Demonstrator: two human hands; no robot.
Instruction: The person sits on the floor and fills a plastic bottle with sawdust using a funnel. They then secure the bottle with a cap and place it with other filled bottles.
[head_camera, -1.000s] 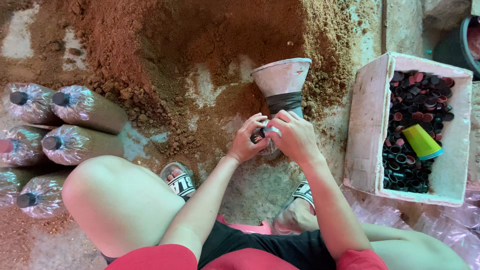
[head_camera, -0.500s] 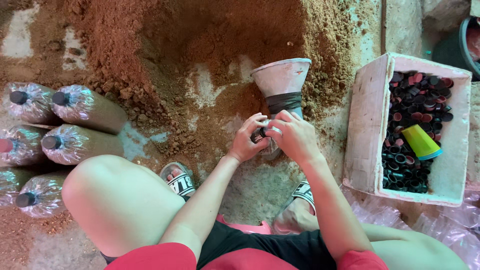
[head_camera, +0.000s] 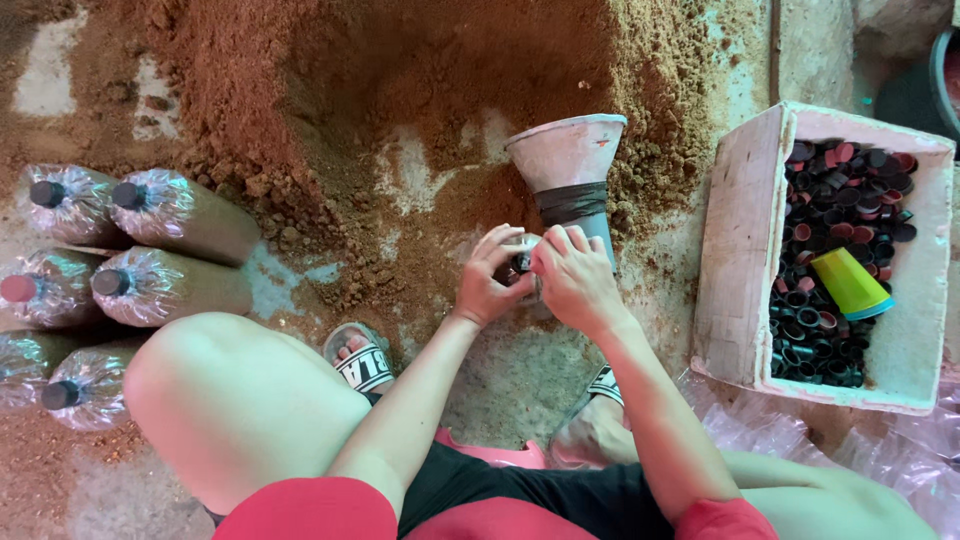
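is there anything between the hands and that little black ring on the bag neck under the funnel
Nothing visible. The left hand and the right hand both close directly on the black ring at the bag neck, just below the funnel. Their own fingers cover most of it.

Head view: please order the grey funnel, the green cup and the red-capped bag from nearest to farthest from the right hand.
From the right hand:
1. Grey funnel, just above the hand, in the brown pile.
2. Green cup, to the right, inside the white box of caps.
3. Red-capped bag, far left, among the stacked filled bags.
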